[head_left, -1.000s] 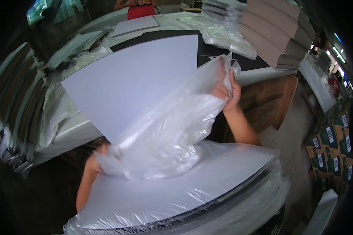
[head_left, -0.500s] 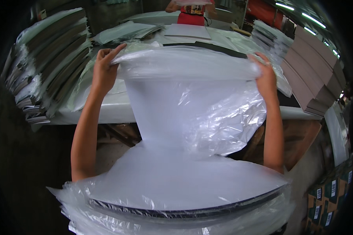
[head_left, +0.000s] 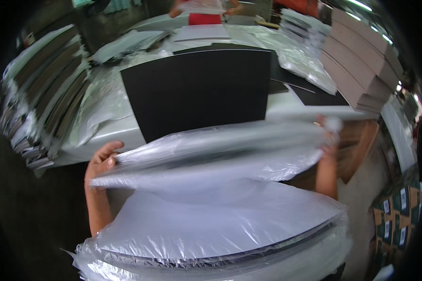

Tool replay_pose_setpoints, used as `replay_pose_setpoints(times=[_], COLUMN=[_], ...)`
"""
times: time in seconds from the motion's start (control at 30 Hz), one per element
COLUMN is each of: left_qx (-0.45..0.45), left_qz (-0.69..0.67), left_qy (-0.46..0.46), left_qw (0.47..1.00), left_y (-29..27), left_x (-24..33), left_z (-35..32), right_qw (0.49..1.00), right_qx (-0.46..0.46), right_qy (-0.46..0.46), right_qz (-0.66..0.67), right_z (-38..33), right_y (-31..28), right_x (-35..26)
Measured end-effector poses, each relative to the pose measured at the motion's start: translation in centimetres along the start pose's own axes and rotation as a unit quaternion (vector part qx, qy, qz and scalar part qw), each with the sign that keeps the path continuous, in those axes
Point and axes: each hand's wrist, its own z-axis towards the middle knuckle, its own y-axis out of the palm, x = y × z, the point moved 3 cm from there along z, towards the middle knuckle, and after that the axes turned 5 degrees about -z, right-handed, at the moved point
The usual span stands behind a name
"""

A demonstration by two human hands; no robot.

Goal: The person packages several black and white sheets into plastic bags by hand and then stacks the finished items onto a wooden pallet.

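Note:
My left hand (head_left: 103,159) grips the left end of a flat board wrapped in a clear plastic bag (head_left: 211,152), and my right hand (head_left: 328,136) grips its right end. The bagged board is held nearly level and is blurred by motion. It hovers above a stack of bagged white boards (head_left: 211,229) close to me. Just beyond it, a black board (head_left: 197,91) lies on the white table (head_left: 117,136).
Tall piles of grey boards (head_left: 37,103) line the left side. Brown flat cartons (head_left: 361,56) are stacked at the right. Loose plastic bags (head_left: 300,56) lie on the table. A person in red (head_left: 204,14) works at the far end. Printed boxes (head_left: 398,210) sit low at the right.
The bagged board, held upright half a second ago, has swung down to nearly level. Both hands dropped with it, uncovering the black board on the table.

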Motion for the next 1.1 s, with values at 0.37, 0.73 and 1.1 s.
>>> replay_pose_setpoints(times=[0.37, 0.73, 1.1], left_qx=[0.008, -0.030, -0.005], left_qz=[0.015, -0.046, 0.040], left_qy=[-0.136, 0.058, -0.165], left_qw=[0.991, 0.997, 0.985], left_y=[-6.3, -5.9, -11.7], left_x=[-23.0, -5.5, -18.6], left_z=[2.2, 3.7, -1.1], right_qw=[0.909, 0.777, 0.613], right_qx=[-0.068, 0.156, 0.158], right_qy=[0.388, -0.255, -0.500], right_qz=[-0.134, -0.554, -0.591], right_z=[-7.2, 7.0, 12.3], right_y=[-5.7, 0.3, 9.7], right_x=[31.3, 1.8, -10.6])
